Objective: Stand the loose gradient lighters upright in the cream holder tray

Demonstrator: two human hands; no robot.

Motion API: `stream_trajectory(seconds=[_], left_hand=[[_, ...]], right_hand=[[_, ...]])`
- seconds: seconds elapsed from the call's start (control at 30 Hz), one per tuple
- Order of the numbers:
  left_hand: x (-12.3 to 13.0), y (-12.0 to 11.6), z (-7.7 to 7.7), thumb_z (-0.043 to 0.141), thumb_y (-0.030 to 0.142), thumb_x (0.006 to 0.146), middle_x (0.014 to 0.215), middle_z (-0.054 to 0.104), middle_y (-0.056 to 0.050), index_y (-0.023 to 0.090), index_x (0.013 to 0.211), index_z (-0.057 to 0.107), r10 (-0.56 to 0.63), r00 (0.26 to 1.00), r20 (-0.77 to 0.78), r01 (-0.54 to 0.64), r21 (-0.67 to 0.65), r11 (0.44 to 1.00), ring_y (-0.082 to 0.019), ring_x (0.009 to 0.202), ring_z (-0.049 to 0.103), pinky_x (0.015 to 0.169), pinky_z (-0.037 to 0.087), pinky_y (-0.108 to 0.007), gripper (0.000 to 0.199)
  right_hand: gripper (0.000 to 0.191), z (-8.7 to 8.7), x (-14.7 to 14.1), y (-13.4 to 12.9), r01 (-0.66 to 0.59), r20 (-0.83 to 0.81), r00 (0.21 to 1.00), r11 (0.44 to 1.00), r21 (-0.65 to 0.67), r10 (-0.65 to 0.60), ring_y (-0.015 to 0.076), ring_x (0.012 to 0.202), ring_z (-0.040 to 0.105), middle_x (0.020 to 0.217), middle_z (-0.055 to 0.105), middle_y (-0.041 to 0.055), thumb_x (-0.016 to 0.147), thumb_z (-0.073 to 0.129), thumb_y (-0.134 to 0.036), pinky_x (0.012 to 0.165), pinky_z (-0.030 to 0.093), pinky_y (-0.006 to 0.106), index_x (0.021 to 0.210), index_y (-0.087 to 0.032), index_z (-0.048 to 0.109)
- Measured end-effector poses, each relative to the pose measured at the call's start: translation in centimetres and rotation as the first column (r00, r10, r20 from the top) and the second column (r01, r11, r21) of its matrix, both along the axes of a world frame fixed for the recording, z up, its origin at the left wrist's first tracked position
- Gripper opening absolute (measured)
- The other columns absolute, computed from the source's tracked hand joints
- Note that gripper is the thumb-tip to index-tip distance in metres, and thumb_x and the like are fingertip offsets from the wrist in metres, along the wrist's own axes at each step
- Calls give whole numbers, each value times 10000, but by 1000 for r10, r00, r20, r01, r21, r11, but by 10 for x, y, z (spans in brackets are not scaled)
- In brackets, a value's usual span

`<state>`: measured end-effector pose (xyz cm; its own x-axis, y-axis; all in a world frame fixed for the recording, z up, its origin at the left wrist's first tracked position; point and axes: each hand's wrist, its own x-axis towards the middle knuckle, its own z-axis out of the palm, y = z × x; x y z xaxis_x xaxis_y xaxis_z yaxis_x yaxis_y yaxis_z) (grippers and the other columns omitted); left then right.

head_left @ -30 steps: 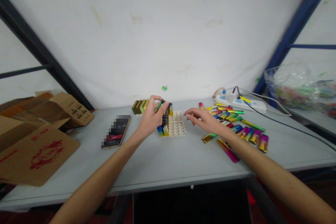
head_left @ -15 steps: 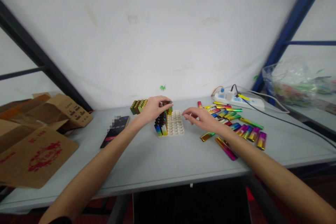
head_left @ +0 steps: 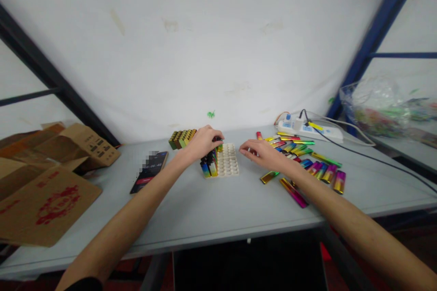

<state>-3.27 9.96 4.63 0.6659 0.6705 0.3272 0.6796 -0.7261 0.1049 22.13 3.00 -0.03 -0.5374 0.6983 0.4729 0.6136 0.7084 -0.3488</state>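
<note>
Fingers half-hidden, grip impossible to tell, the left hand (head_left: 202, 142) seems to settle shiny multicoloured lighters (head_left: 210, 170) upright, nine-to-twelve o'clock in the white holed plastic tray (head_left: 228, 168); right hand (head_left: 261, 152), fingers apart, hangs at two. Next calls for straight alignment.

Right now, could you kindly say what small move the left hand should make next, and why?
Perhaps a gentle press down by the left hand before letting go: its grip seems closed on a dark-topped piece at the white tray's far end, and the hand hides whether that piece sits fully in.
</note>
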Motion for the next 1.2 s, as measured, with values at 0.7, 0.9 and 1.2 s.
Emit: stream_trajectory(seconds=[0.7,0.9,1.2], left_hand=[[-21,-7,-13,323,473,1071,1379,613,-135,202,1291,718,-59,995,84,65,-68,996,-278,1323,542,1174,384,-462,527],[-28,-21,-11,250,461,1090,1485,581,-104,172,1457,567,-42,972,231,72,-124,990,-233,1414,492,1245,316,-421,564],[-24,-44,-16,328,397,1090,1271,666,-106,186,1250,635,-62,932,357,54,31,998,-225,1249,567,1148,395,-395,405]], right_hand=[[407,-38,68,43,444,462,792,896,13,-399,316,1225,621,1337,650,230,1042,464,-280,1052,450,404,1369,-76,594],[382,-26,58,36,443,424,804,896,41,-417,301,1060,693,1141,739,194,1062,441,-359,945,486,363,1230,-119,687],[367,-27,31,50,521,438,760,853,32,-481,294,1110,674,1210,718,184,1053,478,-396,960,487,387,1272,-198,696]])
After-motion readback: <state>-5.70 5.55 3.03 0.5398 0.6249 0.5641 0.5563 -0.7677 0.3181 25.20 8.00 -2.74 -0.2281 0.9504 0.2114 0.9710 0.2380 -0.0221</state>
